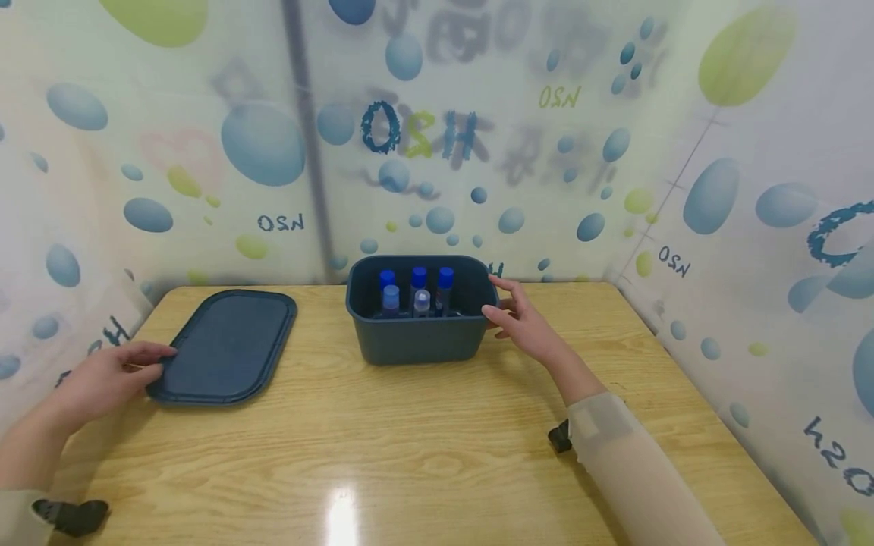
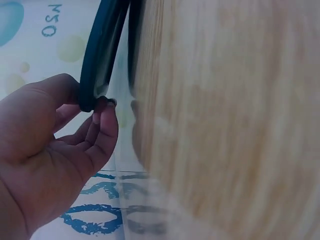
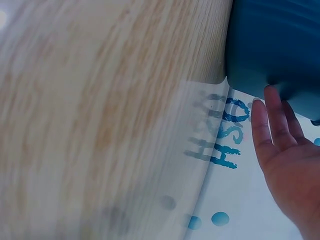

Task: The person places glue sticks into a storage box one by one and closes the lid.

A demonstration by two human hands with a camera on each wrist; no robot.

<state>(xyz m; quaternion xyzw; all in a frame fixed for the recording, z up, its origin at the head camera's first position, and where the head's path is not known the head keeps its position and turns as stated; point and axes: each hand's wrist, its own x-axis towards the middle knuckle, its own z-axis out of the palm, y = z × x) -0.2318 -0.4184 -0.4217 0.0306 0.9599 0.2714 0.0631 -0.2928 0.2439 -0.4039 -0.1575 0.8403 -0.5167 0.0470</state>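
Note:
My left hand [image 1: 102, 379] pinches the near left edge of a flat dark blue lid [image 1: 228, 345], thumb on one face and fingers curled under the other. In the left wrist view that edge of the lid [image 2: 95, 60] stands apart from the tabletop. Toward the back of the table, a dark blue-grey bin [image 1: 419, 341] stands upright without a cover. My right hand [image 1: 522, 322] is at the bin's right end, with thumb near the rim and fingers extended; in the right wrist view the fingertips [image 3: 270, 92] are right at its outer wall.
Inside the bin stand several small tubes [image 1: 444, 284] with blue caps, some see-through. The wood-grain table [image 1: 410, 432] meets a patterned curtain [image 1: 437, 189] at the back, with more curtain along both sides. Dark wrist straps [image 1: 560, 437] hang at both sleeves.

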